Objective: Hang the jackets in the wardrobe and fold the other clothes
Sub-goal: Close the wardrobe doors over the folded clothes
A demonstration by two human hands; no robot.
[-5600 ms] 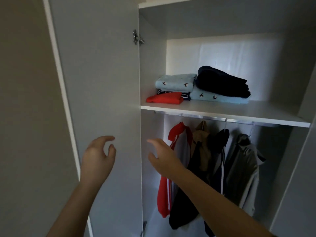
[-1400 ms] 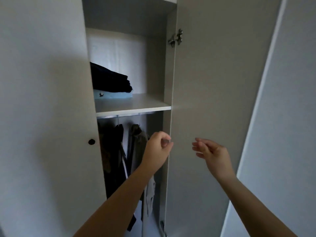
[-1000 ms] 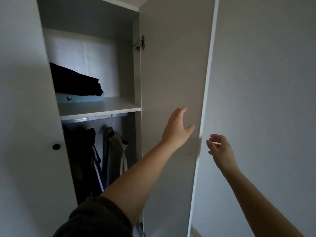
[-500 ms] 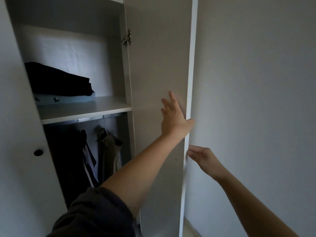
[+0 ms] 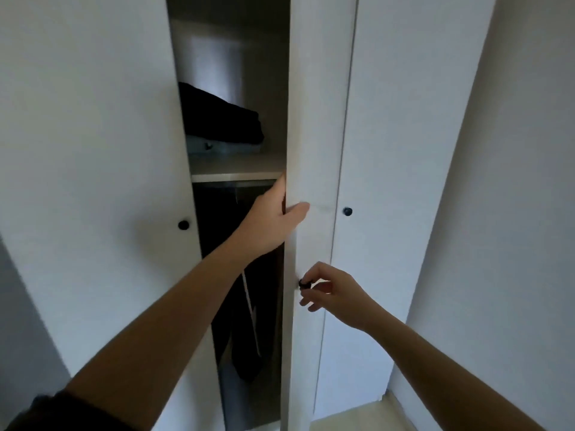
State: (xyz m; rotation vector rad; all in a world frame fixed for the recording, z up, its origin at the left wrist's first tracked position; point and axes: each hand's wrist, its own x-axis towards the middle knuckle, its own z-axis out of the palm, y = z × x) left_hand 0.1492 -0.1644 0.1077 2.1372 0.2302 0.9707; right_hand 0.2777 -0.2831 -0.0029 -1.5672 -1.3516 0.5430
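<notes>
**Head view: the wardrobe door (image 5: 314,119) is held at its edge and knob, apparently for closing.**
The left hand (image 5: 273,222) is wrapped round the door's free edge, thumb on the front, while the knob (image 5: 303,284) lower down is pinched by the right hand (image 5: 329,290). The left fingers are best drawn clear before the gap is shut, with the knob used to finish. The jackets (image 5: 245,306) are seen hanging in the dark lower compartment and the folded clothes (image 5: 221,122) are stacked on the shelf (image 5: 236,175) above. Nothing is seen protruding into the door's path.

Fingers of left hand (image 5: 273,219) hidden behind door (image 5: 314,119) edge, hanging jackets (image 5: 236,337) dark, indistinct
</notes>
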